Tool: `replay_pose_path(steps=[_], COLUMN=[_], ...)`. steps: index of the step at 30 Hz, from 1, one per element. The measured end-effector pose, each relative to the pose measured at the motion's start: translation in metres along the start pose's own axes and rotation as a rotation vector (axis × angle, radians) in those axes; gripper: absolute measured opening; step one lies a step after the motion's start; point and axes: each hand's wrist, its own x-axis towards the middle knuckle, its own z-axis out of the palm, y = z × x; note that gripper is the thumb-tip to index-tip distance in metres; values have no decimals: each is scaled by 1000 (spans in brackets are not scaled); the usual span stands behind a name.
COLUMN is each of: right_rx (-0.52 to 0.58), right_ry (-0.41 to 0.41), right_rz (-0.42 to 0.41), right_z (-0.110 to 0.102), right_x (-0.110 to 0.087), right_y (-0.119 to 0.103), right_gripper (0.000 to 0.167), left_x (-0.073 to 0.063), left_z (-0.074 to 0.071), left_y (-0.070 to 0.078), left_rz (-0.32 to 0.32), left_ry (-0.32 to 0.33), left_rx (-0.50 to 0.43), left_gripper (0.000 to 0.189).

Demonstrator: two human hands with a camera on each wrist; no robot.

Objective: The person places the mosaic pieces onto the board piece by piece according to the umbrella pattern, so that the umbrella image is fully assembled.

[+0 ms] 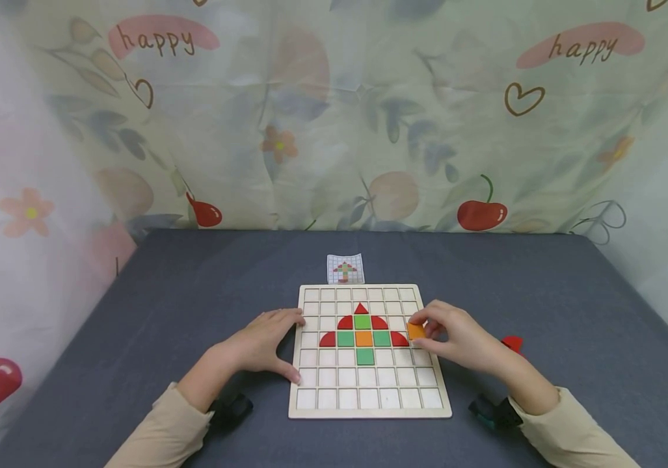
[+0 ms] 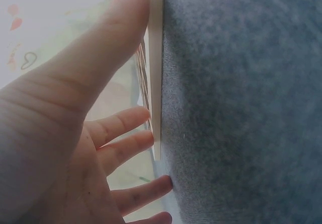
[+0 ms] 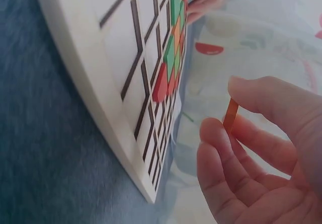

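Observation:
A white gridded board (image 1: 319, 396) lies on the dark table, with red, green and orange tiles set in its squares. The tiles form an arrow-like figure, with a red triangle (image 1: 360, 309) at its top, an orange square (image 1: 363, 338) in the centre and a green square (image 1: 365, 356) lowest. My left hand (image 1: 266, 341) rests at the board's left edge, thumb and fingers spread. Between thumb and fingers my right hand (image 1: 451, 331) pinches an orange square tile (image 1: 415, 331), held over the board's right edge. In the right wrist view this tile (image 3: 231, 115) appears edge-on.
A small pattern card (image 1: 345, 269) with a similar coloured figure lies just behind the board. Red pieces (image 1: 512, 343) lie on the table to the right, partly covered by my right forearm. A printed curtain (image 1: 334, 162) hangs behind the table.

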Motion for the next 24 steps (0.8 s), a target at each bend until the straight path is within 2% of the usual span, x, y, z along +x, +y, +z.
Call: replay_pose_path(steps=[9,18,24], right_rx=[45,86,87], right_ry=[-65,-103,-105], right_rz=[22,8,-31], right_z=[8,18,26], right_x=[5,9,11], right_y=[-9,-15,-21], right_gripper=[28,27,24], left_x=[0,0,0], left_z=[-1,-2,-2], left_y=[0,0,-1], left_rz=[11,27,27], left_ry=[-7,-11,-10], left_rx=[-9,-19,-25], left_gripper=[90,90,91])
